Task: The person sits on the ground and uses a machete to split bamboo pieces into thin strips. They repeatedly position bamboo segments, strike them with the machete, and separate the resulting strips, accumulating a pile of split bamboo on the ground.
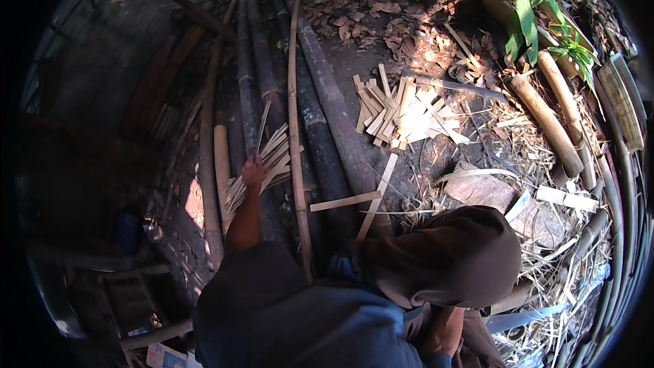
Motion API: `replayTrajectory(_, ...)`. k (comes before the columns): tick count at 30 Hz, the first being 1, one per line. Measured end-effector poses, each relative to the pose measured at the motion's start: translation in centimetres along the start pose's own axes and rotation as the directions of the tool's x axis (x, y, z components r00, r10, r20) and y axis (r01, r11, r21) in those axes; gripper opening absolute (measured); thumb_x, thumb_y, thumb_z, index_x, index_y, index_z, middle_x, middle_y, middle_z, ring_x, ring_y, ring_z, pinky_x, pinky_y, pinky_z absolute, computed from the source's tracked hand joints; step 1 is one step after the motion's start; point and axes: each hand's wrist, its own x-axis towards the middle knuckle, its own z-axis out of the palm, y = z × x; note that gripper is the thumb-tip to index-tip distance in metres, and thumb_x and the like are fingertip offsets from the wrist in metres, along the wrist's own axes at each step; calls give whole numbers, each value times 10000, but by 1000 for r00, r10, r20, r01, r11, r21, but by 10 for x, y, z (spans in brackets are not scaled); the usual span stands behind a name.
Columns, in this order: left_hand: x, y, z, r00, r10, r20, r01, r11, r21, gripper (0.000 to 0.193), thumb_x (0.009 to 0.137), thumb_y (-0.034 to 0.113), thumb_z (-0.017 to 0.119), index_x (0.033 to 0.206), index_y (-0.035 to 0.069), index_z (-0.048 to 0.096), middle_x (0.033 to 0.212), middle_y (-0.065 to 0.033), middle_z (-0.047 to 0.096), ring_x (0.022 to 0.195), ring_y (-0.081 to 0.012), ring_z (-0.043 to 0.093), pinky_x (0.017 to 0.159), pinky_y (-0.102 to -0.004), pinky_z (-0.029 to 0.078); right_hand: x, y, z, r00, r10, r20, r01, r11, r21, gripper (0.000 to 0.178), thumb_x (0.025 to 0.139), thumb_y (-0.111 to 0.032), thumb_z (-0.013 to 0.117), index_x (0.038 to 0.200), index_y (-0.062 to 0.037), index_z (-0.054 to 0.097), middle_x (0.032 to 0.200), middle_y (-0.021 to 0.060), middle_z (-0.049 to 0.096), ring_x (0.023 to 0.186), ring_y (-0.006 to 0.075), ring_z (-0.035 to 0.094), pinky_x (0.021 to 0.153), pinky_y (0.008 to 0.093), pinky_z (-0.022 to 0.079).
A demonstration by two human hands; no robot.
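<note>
My left hand point(253, 172) reaches out over the bamboo poles, its fingers closed around a thin bamboo strip point(262, 126) that points away from me. Beside and under that hand lies a loose pile of split bamboo strips point(276, 157). My right forearm point(444, 330) bends in beside my brown-clothed knee point(470, 252), which hides the fingers. Just right of there, a long flat blue-grey blade-like piece point(528, 317) sticks out; what holds it is hidden. Two loose strips cross ahead of my knee, one pale strip point(346, 201) lying over the poles.
Long dark bamboo poles point(327, 95) run away from me, with a thin stick point(293, 82) along them. A sunlit heap of short strips point(409, 112) lies beyond. A flat stone point(484, 191), cut bamboo lengths point(548, 123), shavings and a leafy plant point(528, 13) are at right.
</note>
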Motion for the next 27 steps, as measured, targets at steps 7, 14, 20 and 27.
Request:
replayTrajectory(7,38,-123,4,962,271,-37,-259,946,193,380,880,345,635,1098,34,651,1157,-244,608,1062,-441,573,933,-497,467,0,-1,17,983,164,83,-178,963,203,314,902,-254,604,1125,-37,558,684,27,503,574,173,516,537,331,439)
replayTrajectory(14,36,99,51,855,445,-265,-463,886,-6,453,931,235,544,1328,25,484,1234,-240,516,1129,-437,510,972,-495,424,17,-29,-6,835,532,139,-480,581,658,216,888,-250,649,805,-126,493,549,-41,447,405,91,408,378,261,333)
replayTrajectory(20,-65,405,25,514,842,-161,-668,276,-691,303,931,70,518,1214,-36,538,1150,-206,544,1022,-349,562,894,-425,458,15,-30,-37,779,622,-82,-313,498,809,220,910,-248,623,828,-114,468,553,-17,452,426,104,452,393,261,372)
replayTrajectory(27,-270,653,71,-277,960,-49,-667,-228,-709,347,913,182,557,1203,-8,553,1161,-251,582,1107,-404,544,986,-456,427,-4,-62,-21,833,530,160,-433,444,784,191,929,-223,619,937,-69,506,651,9,513,496,115,510,445,285,476)
